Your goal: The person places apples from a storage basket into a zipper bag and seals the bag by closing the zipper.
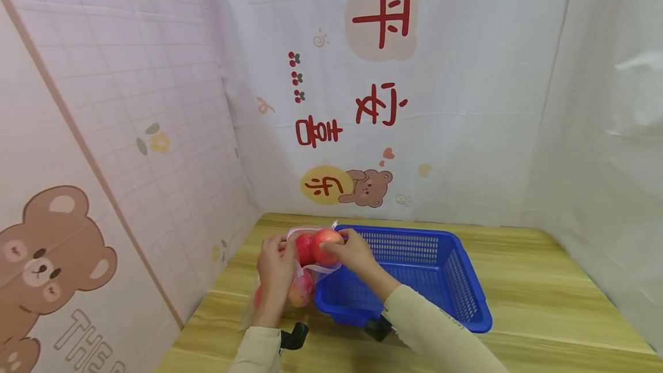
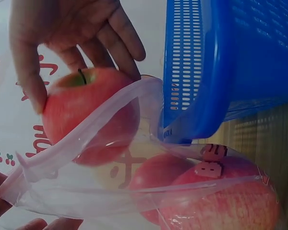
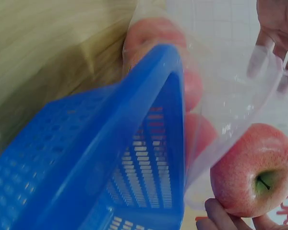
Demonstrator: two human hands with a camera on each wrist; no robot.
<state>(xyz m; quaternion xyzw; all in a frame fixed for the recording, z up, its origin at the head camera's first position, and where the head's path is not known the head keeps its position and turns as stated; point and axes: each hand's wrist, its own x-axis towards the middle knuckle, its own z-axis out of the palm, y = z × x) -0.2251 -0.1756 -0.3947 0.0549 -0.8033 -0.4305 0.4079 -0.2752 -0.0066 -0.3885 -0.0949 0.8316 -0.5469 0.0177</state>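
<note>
Left hand (image 1: 275, 272): grips the rim of the clear plastic bag (image 2: 110, 158), holding its mouth open; bag stands on the wooden table (image 1: 544, 292), just left of the basket, with red apples inside (image 2: 221, 201). Right hand (image 1: 354, 252): fingers curled round one red apple (image 1: 326, 244) at the bag's mouth. Blue plastic basket (image 1: 456, 281): on the table, touching the bag.

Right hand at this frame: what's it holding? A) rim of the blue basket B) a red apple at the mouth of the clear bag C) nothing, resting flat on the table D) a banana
B: the right hand grips a red apple by its top at the mouth of the clear plastic bag, which the left hand holds beside the blue basket.
</note>
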